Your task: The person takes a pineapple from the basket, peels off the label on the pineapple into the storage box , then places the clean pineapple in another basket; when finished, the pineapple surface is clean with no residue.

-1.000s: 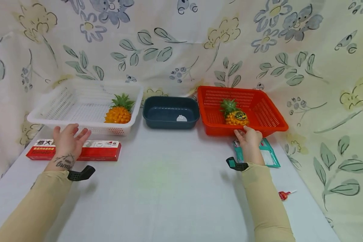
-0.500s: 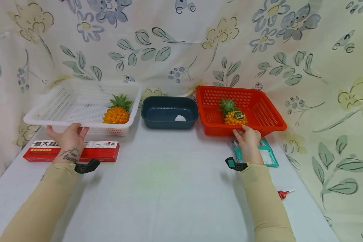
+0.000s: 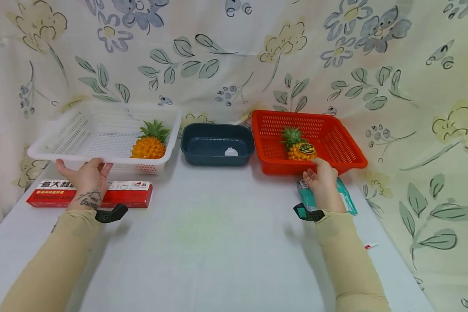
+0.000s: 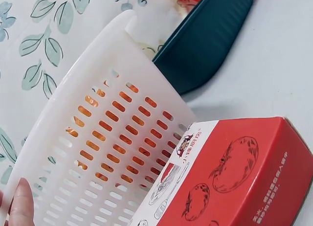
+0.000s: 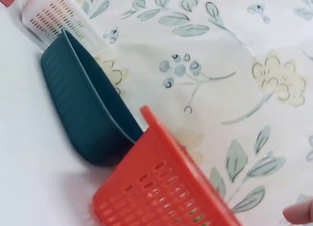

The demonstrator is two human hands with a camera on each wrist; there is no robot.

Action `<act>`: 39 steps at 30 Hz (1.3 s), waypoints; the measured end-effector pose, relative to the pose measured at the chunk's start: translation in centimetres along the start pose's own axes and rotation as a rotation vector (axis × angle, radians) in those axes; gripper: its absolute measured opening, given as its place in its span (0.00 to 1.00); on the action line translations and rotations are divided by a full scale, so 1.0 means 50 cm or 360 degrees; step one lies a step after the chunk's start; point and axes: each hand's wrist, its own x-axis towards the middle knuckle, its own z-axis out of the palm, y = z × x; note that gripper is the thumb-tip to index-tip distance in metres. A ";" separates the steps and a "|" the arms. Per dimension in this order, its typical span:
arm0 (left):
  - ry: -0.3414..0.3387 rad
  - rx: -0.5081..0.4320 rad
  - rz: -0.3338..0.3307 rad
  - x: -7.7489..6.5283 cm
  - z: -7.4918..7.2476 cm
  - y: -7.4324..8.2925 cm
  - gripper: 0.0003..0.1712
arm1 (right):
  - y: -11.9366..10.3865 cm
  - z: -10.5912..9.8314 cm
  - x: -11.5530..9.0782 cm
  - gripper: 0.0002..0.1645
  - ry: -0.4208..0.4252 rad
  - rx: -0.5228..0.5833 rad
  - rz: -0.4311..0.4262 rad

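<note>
My left hand [image 3: 89, 177] grips the front rim of a white plastic basket [image 3: 68, 157], where a pineapple [image 3: 148, 148] lies at the right end. In the left wrist view a fingertip [image 4: 22, 206] lies against the outer side of the basket's rim. My right hand [image 3: 322, 180] is at the front rim of a red basket [image 3: 278, 167], one finger over the rim and others curled below it. A second pineapple [image 3: 301, 151], bearing a dark label, lies inside. In the right wrist view only one fingertip [image 5: 299, 212] shows, past the red rim.
A dark teal tub [image 3: 217, 160] stands between the baskets. Under my left hand lies a red and white tomato sauce box [image 3: 126, 198]. A teal packet [image 3: 347, 197] is partly hidden by my right hand. A lollipop [image 3: 371, 246] peeks out beside my right sleeve.
My left hand has moved forward onto the white basket's rim. My right hand has shifted slightly right and turned at the rim, its sleeve now covering most of the lollipop.
</note>
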 end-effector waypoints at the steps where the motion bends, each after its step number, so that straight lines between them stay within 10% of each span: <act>1: -0.0001 -0.0002 -0.0001 0.000 0.000 0.000 0.63 | -0.005 0.004 -0.006 0.52 -0.0035 -0.0078 -0.0048; 8: -0.0027 -0.0018 0.0010 0.003 0.000 0.005 0.62 | -0.072 0.055 -0.035 0.29 -0.0291 -0.1007 -0.0589; 21: -0.0017 0.0107 0.0066 0.001 -0.012 0.002 0.60 | -0.180 0.195 0.010 0.38 -0.0674 -0.2766 -0.1219; 28: 0.0007 0.0118 0.0032 0.001 -0.020 0.004 0.61 | -0.188 0.219 0.024 0.43 -0.0627 -0.2990 -0.1040; 39: 0.0025 0.0153 0.0047 -0.001 -0.019 0.004 0.60 | -0.165 0.212 0.049 0.39 -0.0442 -0.2838 -0.0753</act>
